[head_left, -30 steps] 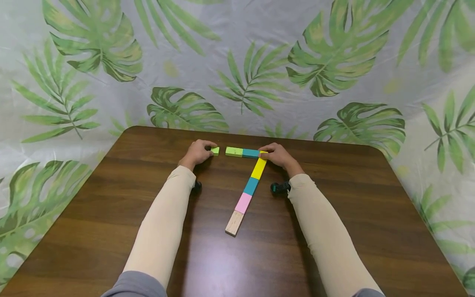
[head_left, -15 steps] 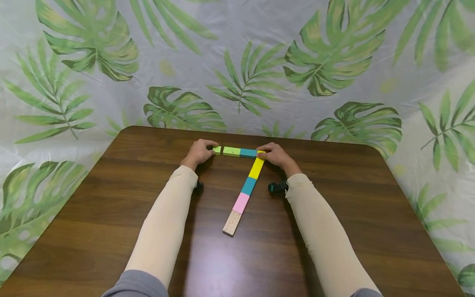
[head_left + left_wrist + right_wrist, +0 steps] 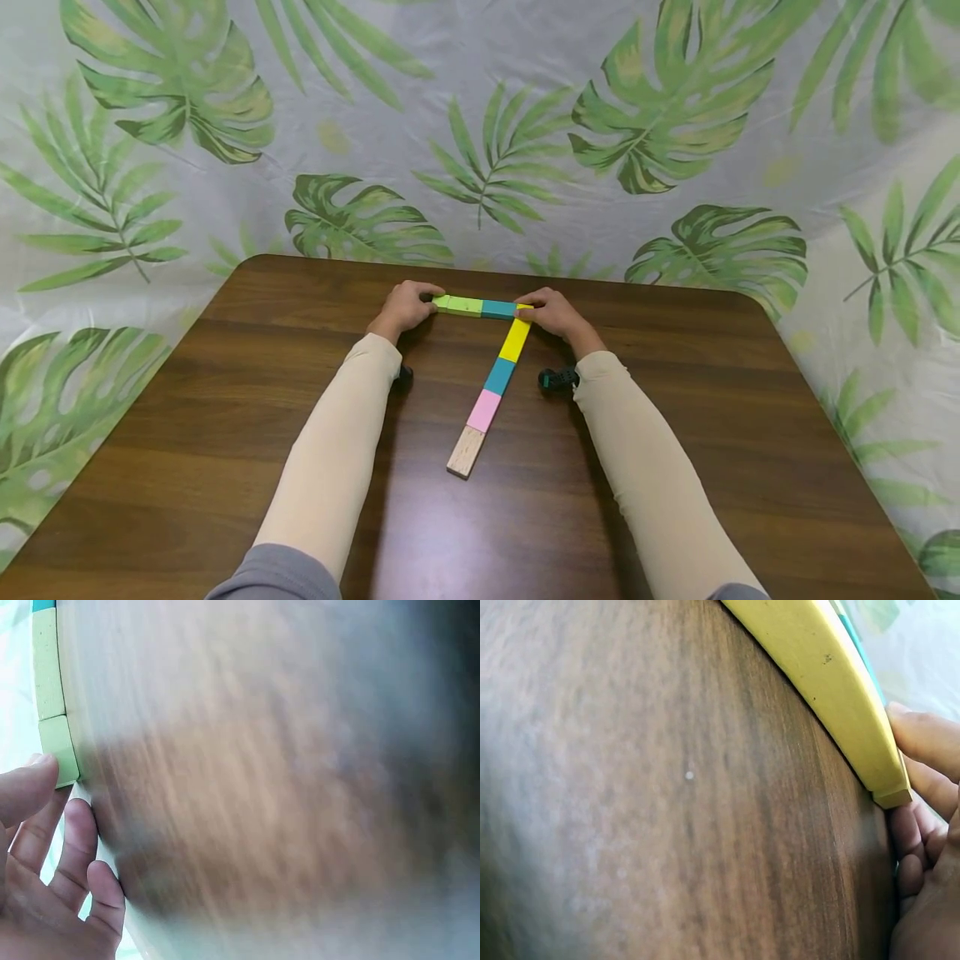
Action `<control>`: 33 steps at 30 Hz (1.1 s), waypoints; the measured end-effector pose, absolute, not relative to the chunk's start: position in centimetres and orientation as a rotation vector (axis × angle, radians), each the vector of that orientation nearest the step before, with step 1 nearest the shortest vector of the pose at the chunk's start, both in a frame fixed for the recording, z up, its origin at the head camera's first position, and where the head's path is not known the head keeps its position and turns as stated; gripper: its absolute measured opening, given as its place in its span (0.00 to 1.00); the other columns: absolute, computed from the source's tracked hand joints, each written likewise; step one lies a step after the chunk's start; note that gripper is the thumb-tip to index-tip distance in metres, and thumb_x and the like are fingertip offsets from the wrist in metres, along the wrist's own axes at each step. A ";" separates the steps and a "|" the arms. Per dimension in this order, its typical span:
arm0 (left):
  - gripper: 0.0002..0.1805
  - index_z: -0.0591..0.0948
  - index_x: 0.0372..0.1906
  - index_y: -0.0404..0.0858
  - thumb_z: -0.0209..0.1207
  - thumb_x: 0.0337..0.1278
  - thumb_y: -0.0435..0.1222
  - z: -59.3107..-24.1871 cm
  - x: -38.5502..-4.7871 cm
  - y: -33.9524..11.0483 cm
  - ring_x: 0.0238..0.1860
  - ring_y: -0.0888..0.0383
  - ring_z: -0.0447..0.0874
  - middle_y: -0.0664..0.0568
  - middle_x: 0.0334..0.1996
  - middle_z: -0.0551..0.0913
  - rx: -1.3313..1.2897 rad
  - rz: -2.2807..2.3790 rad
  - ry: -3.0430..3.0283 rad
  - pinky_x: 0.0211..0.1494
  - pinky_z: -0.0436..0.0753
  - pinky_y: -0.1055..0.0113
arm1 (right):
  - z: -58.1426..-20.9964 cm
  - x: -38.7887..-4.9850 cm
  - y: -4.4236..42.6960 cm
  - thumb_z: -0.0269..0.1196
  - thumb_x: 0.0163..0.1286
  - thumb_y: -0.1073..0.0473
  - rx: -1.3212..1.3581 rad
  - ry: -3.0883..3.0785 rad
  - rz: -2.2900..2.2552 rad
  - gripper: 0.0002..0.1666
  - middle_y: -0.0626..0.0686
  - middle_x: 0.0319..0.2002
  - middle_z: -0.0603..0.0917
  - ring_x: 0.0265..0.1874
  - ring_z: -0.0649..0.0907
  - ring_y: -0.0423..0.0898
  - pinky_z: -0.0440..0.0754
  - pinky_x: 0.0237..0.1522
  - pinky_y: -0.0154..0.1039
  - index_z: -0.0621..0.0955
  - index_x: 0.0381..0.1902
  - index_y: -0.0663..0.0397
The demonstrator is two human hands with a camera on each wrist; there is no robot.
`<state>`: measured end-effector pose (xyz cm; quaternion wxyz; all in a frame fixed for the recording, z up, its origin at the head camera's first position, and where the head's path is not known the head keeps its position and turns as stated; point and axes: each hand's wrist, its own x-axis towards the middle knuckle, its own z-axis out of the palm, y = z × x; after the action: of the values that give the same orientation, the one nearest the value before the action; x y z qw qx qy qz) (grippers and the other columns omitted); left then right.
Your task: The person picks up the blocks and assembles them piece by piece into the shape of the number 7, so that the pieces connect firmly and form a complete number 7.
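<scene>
My left hand (image 3: 405, 307) pinches the outer end of a light green block (image 3: 58, 746), thumb on one side and fingers on the other. That block meets a second light green block (image 3: 464, 307), which joins a teal block (image 3: 498, 309). At the right end of this row, my right hand (image 3: 555, 312) grips the far end of a yellow block (image 3: 516, 337) between thumb and fingers. From the yellow block a slanting line runs toward me: another teal block (image 3: 499, 377), a pink block (image 3: 483, 411) and a bare wood block (image 3: 466, 452). All lie flat.
The blocks lie on a brown wooden table (image 3: 247, 383) with rounded far corners. Behind its far edge hangs a leaf-patterned sheet (image 3: 510, 50). A dark device (image 3: 557, 380) sits at the right wrist.
My left hand has slid its light green block to the right, closing the gap to the second light green block. The right hand stays at the yellow block's end. The view shifts slightly.
</scene>
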<state>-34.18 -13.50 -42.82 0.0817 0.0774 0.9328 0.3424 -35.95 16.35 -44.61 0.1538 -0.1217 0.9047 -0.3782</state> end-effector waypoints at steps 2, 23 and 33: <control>0.21 0.79 0.65 0.45 0.55 0.69 0.34 -42.7 -34.1 -13.5 0.75 0.41 0.62 0.42 0.71 0.71 0.226 1.031 2.786 0.69 0.71 0.49 | -44.6 -35.9 16.3 0.58 0.75 0.52 -0.349 2.594 -1.086 0.25 0.60 0.74 0.63 0.72 0.62 0.60 0.68 0.70 0.58 0.77 0.66 0.53; 0.21 0.78 0.65 0.45 0.55 0.70 0.34 -43.0 -34.3 -13.9 0.76 0.41 0.59 0.42 0.72 0.70 0.214 1.047 2.764 0.67 0.70 0.50 | -44.5 -35.7 15.9 0.57 0.75 0.51 -0.338 2.594 -1.081 0.25 0.60 0.72 0.65 0.68 0.67 0.60 0.70 0.68 0.57 0.77 0.66 0.53; 0.21 0.79 0.64 0.45 0.56 0.69 0.34 -42.9 -34.2 -13.8 0.75 0.41 0.61 0.43 0.70 0.72 0.205 1.071 2.774 0.74 0.67 0.46 | -44.2 -35.7 15.9 0.57 0.75 0.53 -0.342 2.594 -1.102 0.24 0.61 0.71 0.65 0.67 0.67 0.60 0.70 0.67 0.56 0.77 0.66 0.54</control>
<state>-34.25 -13.84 -42.87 0.0806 0.0686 0.9276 0.3581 -35.73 15.87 -44.24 0.1505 -0.1191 0.9032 -0.3838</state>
